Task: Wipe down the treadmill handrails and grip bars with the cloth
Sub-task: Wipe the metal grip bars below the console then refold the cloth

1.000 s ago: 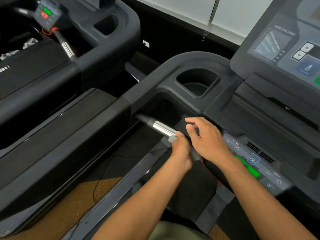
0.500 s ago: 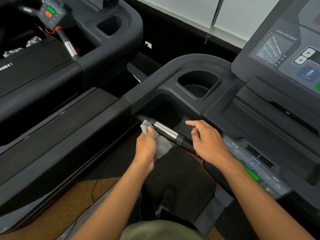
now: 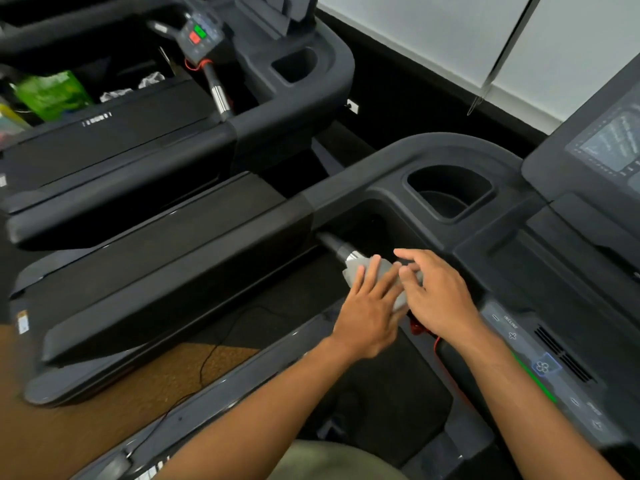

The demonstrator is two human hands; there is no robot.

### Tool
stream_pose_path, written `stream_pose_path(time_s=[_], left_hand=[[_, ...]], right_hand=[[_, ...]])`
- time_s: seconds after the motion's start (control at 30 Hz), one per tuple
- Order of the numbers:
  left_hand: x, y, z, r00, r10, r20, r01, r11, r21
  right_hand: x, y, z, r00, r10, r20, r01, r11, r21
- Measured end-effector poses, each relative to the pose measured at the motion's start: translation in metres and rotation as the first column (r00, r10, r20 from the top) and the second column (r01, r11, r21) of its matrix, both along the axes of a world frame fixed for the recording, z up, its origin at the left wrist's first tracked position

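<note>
The treadmill's front grip bar [image 3: 333,242] runs from the left handrail [image 3: 194,258] down to the right, and its silver section [image 3: 354,255] shows just above the hands. A grey cloth [image 3: 357,270] is wrapped over the silver section. My left hand [image 3: 370,311] lies on the cloth with its fingers draped over it and the bar. My right hand [image 3: 437,295] hovers just to the right, fingers apart, its fingertips meeting the left hand's over the cloth. Both hands hide the bar's lower part.
A cup holder [image 3: 450,192] sits behind the bar, and the console panel [image 3: 540,365] with its buttons is to the right. A red cord [image 3: 417,327] hangs below my right hand. A second treadmill [image 3: 214,95] stands to the left. A thin cable [image 3: 207,362] crosses the brown floor.
My left hand slid the cloth from the bar's left end back to the right along the silver section, up against my right hand. My right hand stayed close to the bar.
</note>
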State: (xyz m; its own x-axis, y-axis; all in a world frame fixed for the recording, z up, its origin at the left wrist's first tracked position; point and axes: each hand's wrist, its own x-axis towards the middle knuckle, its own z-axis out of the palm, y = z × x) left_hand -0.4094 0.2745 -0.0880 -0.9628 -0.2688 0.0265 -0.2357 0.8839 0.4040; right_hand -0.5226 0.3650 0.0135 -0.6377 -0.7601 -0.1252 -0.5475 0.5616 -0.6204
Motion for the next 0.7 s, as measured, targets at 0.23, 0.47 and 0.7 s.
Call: stream_pose_path(time_s=[0.23, 0.47, 0.7], left_hand=[[0.044, -0.015, 0.042, 0.870, 0.443, 0.215, -0.326, 0.192, 0.926], [0.115, -0.066, 0.081, 0.877, 0.394, 0.275, -0.290, -0.023, 0.957], [0.200, -0.111, 0.101, 0.730, 0.625, 0.279, -0.518, 0.239, 0.821]], right_hand=[[0.012, -0.014, 0.004, 0.969, 0.148, 0.199, -0.153, 0.988, 0.008], [0.046, -0.042, 0.010, 0.896, 0.285, 0.340, -0.284, 0.957, -0.054], [0.097, -0.088, 0.004, 0.856, 0.350, 0.381, -0.357, 0.933, -0.056]])
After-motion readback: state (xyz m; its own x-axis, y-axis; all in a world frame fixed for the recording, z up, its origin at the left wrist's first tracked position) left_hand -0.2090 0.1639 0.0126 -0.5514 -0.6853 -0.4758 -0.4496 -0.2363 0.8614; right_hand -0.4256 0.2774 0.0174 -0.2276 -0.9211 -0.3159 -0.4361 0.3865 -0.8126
